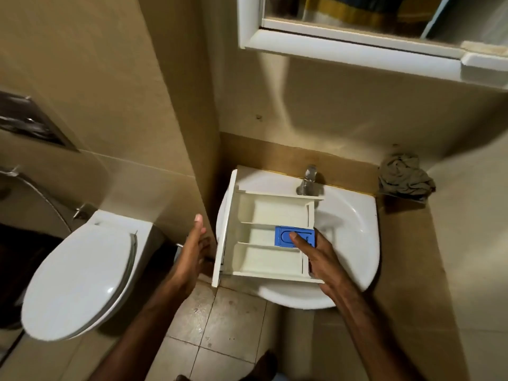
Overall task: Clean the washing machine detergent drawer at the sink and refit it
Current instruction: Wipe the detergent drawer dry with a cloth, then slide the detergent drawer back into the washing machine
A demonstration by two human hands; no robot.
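Observation:
The white detergent drawer (264, 215) lies across the left half of the white sink (354, 229), its front panel hanging over the sink's left rim. A blue insert (283, 235) sits in its middle compartment. My right hand (316, 257) grips the drawer's right end, thumb on the blue insert and fingers under the end wall. My left hand (191, 251) hovers just left of the front panel, fingers straight, touching nothing. The chrome tap (309, 181) stands behind the drawer; no water is visible.
A closed white toilet (82, 279) stands at the left, close to my left arm. A crumpled grey cloth (404, 174) lies on a small shelf right of the sink. A white-framed mirror cabinet (357, 37) hangs above. Tiled floor shows below.

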